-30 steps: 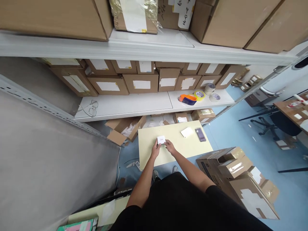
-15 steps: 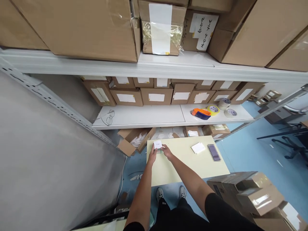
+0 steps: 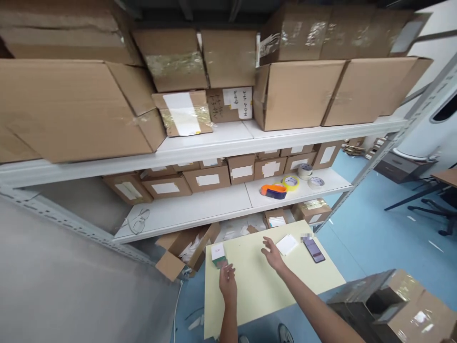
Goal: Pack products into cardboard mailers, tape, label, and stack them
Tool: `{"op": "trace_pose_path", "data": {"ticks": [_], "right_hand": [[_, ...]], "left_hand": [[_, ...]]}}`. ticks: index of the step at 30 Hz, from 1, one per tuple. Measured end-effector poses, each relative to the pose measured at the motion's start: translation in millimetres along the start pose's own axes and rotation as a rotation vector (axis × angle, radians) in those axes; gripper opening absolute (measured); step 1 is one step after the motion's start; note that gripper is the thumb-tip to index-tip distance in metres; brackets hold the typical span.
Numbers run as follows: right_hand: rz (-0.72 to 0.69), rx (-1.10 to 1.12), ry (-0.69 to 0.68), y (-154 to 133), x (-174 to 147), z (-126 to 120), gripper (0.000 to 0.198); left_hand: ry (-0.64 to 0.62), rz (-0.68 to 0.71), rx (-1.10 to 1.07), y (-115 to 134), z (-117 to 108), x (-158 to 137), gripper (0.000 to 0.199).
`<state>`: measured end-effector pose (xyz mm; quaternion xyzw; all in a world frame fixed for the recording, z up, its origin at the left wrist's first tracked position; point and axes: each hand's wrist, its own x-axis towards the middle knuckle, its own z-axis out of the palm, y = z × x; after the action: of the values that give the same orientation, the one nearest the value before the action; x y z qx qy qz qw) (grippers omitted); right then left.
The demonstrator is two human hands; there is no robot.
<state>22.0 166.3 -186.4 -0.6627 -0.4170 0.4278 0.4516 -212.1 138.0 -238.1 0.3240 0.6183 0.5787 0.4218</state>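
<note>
Head view, edges: the pale yellow tabletop sits low in the frame; its far edge runs just below the lower shelf, and its left edge stands beside an open carton on the floor.
Open room: bare tabletop lies between the two hands and toward the near edge; blue floor spreads open to the right.
Small box: a little box with a white label stands at the tabletop's far left corner, close to the edge.
Left hand: the left hand rests palm down just behind the small box, fingers loosely spread and gripping nothing; whether the fingertips touch the box I cannot tell.
Right hand: the right hand hovers over the middle of the far edge, fingers splayed open and empty, forearm reaching in from the lower right.
Near the right hand: a white card lies just beside its fingertips, and a dark phone lies beyond that, near the right edge.
Shelf: tape rolls and an orange-blue tape dispenser sit on the lower shelf in front of a row of labelled cartons.
Upper shelf: large cardboard boxes are stacked on it.
Foreground right: more cartons stand by the tabletop's near right corner.
</note>
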Motion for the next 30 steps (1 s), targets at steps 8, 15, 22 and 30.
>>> {"op": "trace_pose_path", "data": {"ticks": [8, 15, 22, 30], "right_hand": [[-0.514, -0.422, 0.044, -130.5, 130.9, -156.2, 0.061], [-0.496, -0.947, 0.024, -177.2, 195.6, -170.0, 0.038], [-0.499, -0.97, -0.014, -173.1, 185.6, -157.2, 0.022], [-0.648, -0.815, -0.048, -162.2, 102.2, -157.6, 0.027]], "left_hand": [[-0.337, -0.008, -0.004, 32.2, 101.4, -72.2, 0.055], [-0.261, 0.013, 0.107, 52.7, 91.5, -85.2, 0.056], [-0.079, 0.107, 0.141, 72.3, 62.9, -90.8, 0.05], [0.083, 0.219, 0.162, 106.3, 75.7, -85.3, 0.041]]}}
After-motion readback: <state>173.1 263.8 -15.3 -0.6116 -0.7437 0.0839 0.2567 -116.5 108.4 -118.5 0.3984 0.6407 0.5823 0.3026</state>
